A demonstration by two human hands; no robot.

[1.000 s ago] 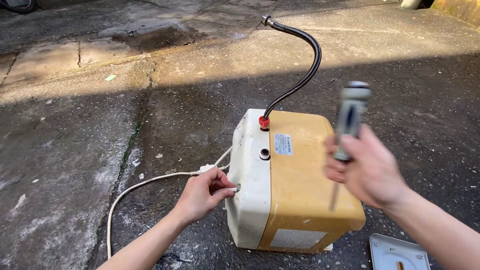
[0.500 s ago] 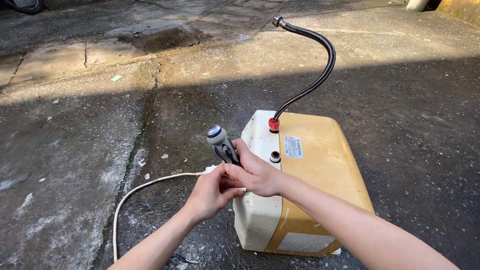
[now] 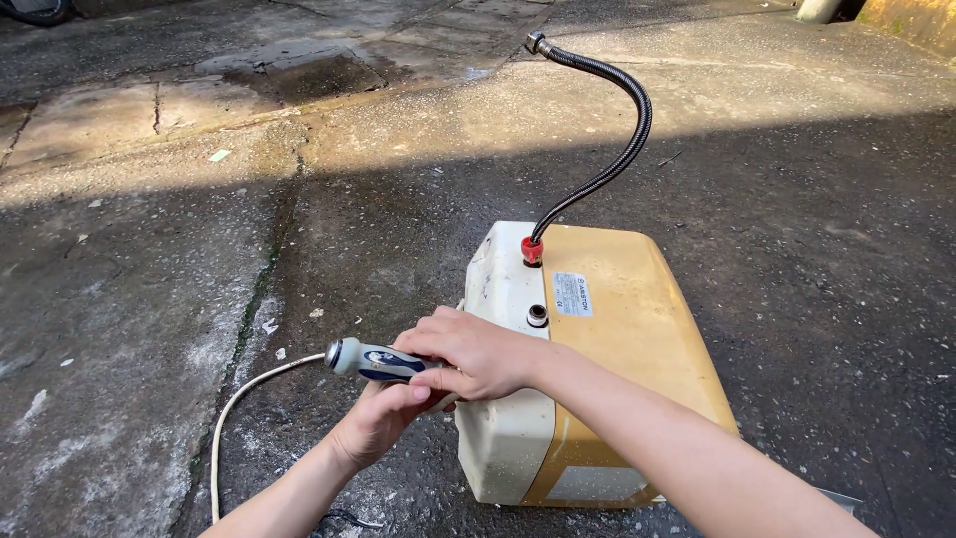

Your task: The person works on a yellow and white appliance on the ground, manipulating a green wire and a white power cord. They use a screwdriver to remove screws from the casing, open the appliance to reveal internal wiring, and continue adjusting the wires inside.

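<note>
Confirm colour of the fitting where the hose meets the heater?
Red. The fitting sits at the base of the black braided hose on the heater; head view.

Two labels, no packages, signs or screens. Small label: pale rectangle with dark print, on the yellow top face of the water heater, just right of the red hose fitting. Larger label: whitish rectangle low on the near yellow side, partly hidden behind a forearm.
</note>
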